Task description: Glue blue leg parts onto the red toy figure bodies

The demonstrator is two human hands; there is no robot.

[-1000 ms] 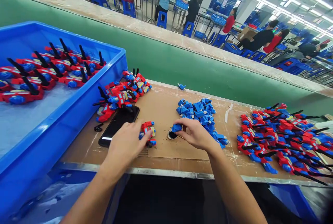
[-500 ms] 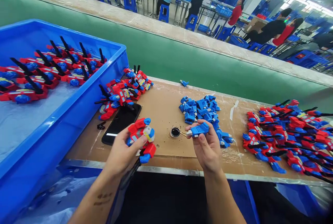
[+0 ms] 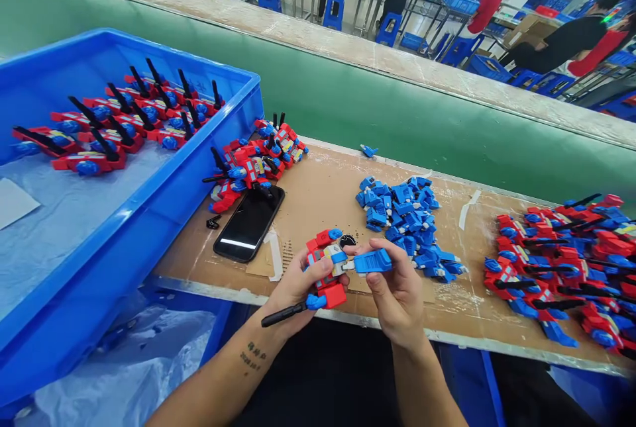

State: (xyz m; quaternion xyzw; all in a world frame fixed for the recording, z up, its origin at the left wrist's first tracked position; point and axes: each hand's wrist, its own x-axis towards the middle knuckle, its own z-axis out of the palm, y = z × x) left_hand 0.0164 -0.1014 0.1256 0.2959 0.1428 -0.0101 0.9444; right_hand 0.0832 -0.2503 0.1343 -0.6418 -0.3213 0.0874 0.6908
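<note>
My left hand [image 3: 301, 284] is closed around a red, blue and white toy robot body [image 3: 334, 296], whose black stick-like part [image 3: 284, 314] points out to the lower left. Between the thumb and fingers of my right hand [image 3: 397, 291] is a blue toy leg [image 3: 372, 261] with a white peg end. That peg end meets the white hip of the body; whether it is seated inside cannot be made out. Just behind the hands stands a small round pot of dark liquid [image 3: 348, 240], partly covered by them. Loose blue legs [image 3: 402, 208] lie heaped beyond my right hand.
A large blue bin [image 3: 163, 215] at left holds rows of toy robots. More toy robots [image 3: 258, 162] lie beside it, near a black phone [image 3: 249, 223]. Another pile of toy robots [image 3: 556, 261] covers the right side. A green wall [image 3: 318, 96] bounds the bench's far side; people sit beyond.
My left hand has carried the toy robot body rightward to the blue leg, and the two now touch. The black stick shows at the lower left. The camera view has shifted.
</note>
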